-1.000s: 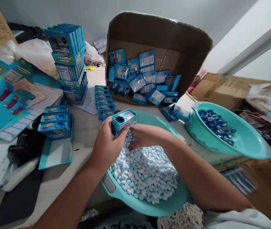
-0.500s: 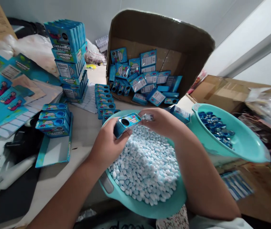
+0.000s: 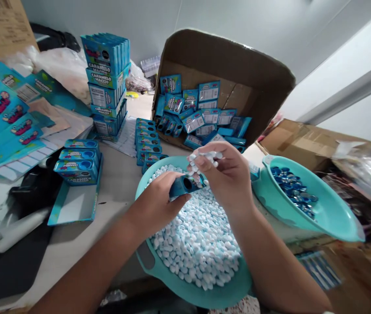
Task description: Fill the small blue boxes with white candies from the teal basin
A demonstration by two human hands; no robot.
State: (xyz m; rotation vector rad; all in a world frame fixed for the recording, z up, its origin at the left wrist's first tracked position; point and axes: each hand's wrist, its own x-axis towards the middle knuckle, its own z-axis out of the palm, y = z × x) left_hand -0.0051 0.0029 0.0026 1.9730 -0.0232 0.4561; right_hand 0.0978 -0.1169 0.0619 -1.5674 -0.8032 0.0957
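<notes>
My left hand (image 3: 154, 205) grips a small blue candy box (image 3: 182, 185), tilted with its round hole toward my right hand. My right hand (image 3: 227, 174) is cupped around a handful of white-blue candies (image 3: 205, 157) and touches the box's opening. Both hands hover over a teal basin (image 3: 201, 292) heaped with the same small candies (image 3: 198, 235).
A second teal basin (image 3: 332, 209) holding blue caps (image 3: 291, 185) sits at right. A tipped cardboard carton (image 3: 237, 65) holds several blue boxes. Rows of boxes (image 3: 146, 141), a tall stack (image 3: 107, 83), an open display tray (image 3: 74, 200) and flat printed cards (image 3: 5, 131) lie left.
My right hand came up out of the candy heap with a handful and met the box's hole. My left hand tilted the box down toward it.
</notes>
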